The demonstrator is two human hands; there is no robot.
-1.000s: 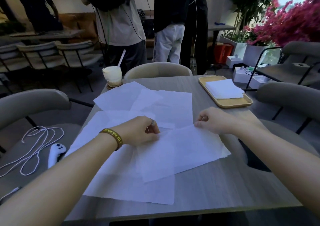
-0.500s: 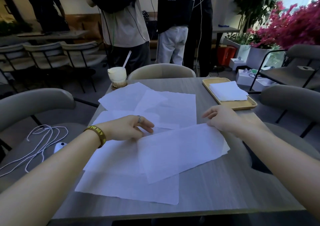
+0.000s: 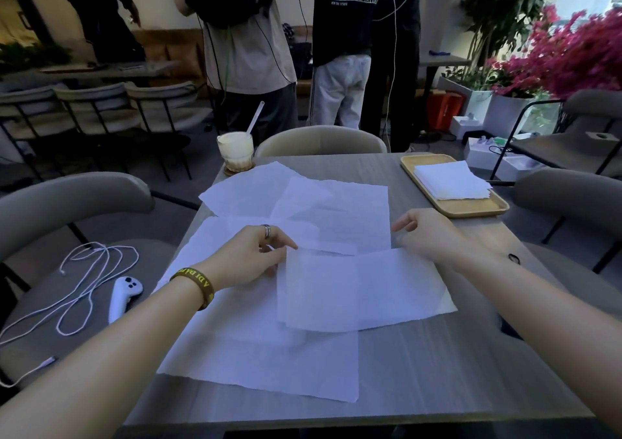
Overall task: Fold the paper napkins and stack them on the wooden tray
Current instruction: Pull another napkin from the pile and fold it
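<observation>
The wooden tray [image 3: 471, 207] stands at the far right corner of the counter [image 3: 437, 364] and holds a small stack of folded napkins [image 3: 451, 180]. In the middle of the counter several unfolded napkins [image 3: 296, 209] lie spread and overlapping. The top napkin [image 3: 360, 290] lies flat between both hands. The left hand [image 3: 250, 258] pinches its far left corner, a narrow grip on the paper. The right hand [image 3: 429, 233] rests at its far right corner with the fingers loose and apart, holding nothing. A glass of pale drink [image 3: 235, 150] with a straw stands at the far left edge. On the chair seat to the left lie a white cable [image 3: 84, 290] and a white controller [image 3: 123, 295].
</observation>
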